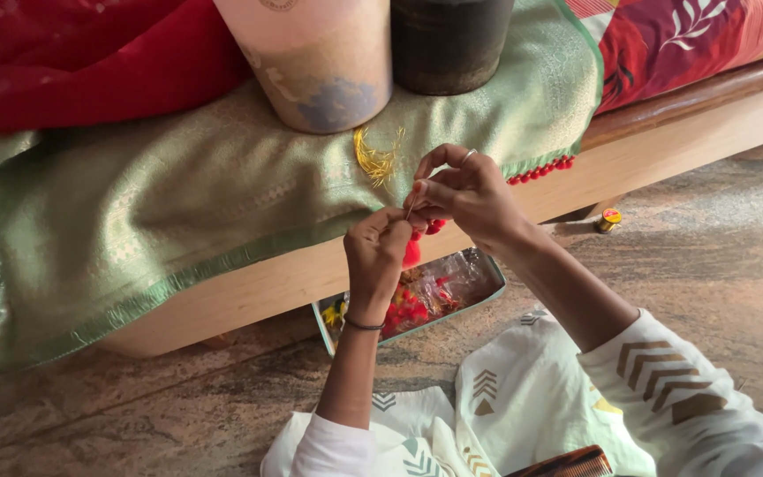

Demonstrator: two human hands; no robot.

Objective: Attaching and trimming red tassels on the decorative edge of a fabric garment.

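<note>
Head view looks down on a person seated on the floor before a low wooden bed (646, 146), working at the hem of a green cloth (178, 194) that drapes over its edge. The left hand (377, 256) pinches the hem with a narrow grip, thumb and fingers closed on the cloth and on a red tassel (411, 253) that hangs just below it. The right hand (470, 194), at two o'clock from the left and touching it, holds a thin needle-like tool (411, 205) in a tight fingertip grip; whether a thread runs from it cannot be told.

A row of finished red tassels (540, 171) runs along the hem at three o'clock from the hands. A tuft of yellow threads (377, 157) lies on the cloth at twelve o'clock. Below the hands, at six o'clock, an open tray (479, 276) on the floor holds red and yellow trimmings in clear wrap. Two cylindrical containers (320, 71) stand on the cloth further up.

To do this stitch well, it seems best to keep the hem taut between the left fingers, hold the tassel flush against the edge, and pass the point close to the fold so that spacing matches the row at the right.
</note>
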